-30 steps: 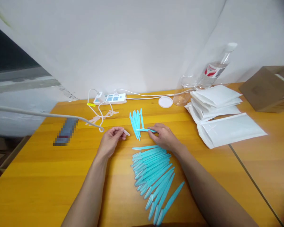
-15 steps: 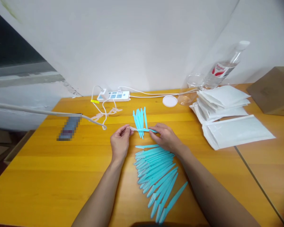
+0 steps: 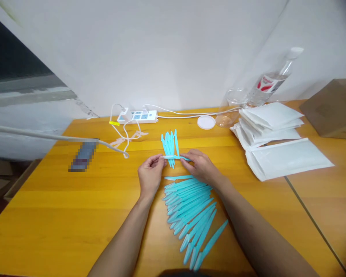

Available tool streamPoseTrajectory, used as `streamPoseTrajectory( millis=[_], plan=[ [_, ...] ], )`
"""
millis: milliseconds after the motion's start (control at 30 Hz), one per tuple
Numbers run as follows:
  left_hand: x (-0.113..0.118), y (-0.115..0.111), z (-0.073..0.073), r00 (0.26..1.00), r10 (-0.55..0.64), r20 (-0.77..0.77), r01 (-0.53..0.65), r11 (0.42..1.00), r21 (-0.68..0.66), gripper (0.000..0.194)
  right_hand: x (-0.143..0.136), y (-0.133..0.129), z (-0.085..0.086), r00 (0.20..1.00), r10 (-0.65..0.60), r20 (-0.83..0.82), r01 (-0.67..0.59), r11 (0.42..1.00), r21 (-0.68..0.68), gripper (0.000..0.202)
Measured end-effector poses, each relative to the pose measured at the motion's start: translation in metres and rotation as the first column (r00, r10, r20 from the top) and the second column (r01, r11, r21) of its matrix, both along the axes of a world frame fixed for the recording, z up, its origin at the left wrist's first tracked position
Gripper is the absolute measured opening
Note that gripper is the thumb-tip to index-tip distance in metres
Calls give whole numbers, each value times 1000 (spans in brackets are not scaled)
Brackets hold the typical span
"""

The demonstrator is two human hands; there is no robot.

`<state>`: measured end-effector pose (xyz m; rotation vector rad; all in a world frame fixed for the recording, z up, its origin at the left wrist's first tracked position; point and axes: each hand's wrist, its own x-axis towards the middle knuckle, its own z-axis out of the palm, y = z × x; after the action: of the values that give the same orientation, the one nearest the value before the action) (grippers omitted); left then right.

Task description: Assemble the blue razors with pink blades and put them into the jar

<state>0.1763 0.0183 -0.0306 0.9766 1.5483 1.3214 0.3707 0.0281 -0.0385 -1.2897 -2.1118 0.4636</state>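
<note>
Between my hands a turquoise stick-like tool with a whitish cover [image 3: 170,157] lies crosswise. My left hand [image 3: 152,171] pinches its whitish end; my right hand [image 3: 198,165] is closed on its turquoise end. Just behind and beneath it, several turquoise tools [image 3: 168,142] lie side by side on the wooden table, pointing away from me. Nearer to me, a fanned row of many similar turquoise tools with pale tips [image 3: 190,196] spreads between my forearms.
A white power strip [image 3: 144,116] with cables lies by the wall, a blurred-out dark object [image 3: 84,155] at left. A round white lid [image 3: 206,122], clear jar [image 3: 233,102], bottle [image 3: 268,86], white padded envelopes [image 3: 288,157] and cardboard box [image 3: 331,109] are at right.
My left hand has moved right, toward my right hand, and the whitish cover now sits further along the tool. The view has shifted slightly.
</note>
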Motion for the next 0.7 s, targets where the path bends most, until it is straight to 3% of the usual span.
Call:
streamPoseTrajectory(
  millis=[100,200,333,433,600,700],
  plan=[
    [-2,-3,2,991,-126,-50,125,992,-31,29,2,0,1,1000,9,12,-9,1000,-2,25],
    [-14,-3,5,933,-329,-146,320,944,-83,26,5,-1,3,998,64,25,-64,998,-27,26],
    [-41,-2,13,755,-585,-297,563,810,-164,20,3,-4,12,983,184,24,-180,977,-115,24],
    [-56,-3,20,625,-723,-295,680,689,-249,15,-3,-10,21,965,259,41,-246,949,-196,21],
    [-61,-7,26,530,-805,-266,763,589,-265,14,-4,-18,34,946,311,88,-273,916,-295,20],
    [-68,-4,25,543,-785,-298,748,613,-254,21,0,-7,37,982,121,142,-72,948,-309,19]
  ],
)
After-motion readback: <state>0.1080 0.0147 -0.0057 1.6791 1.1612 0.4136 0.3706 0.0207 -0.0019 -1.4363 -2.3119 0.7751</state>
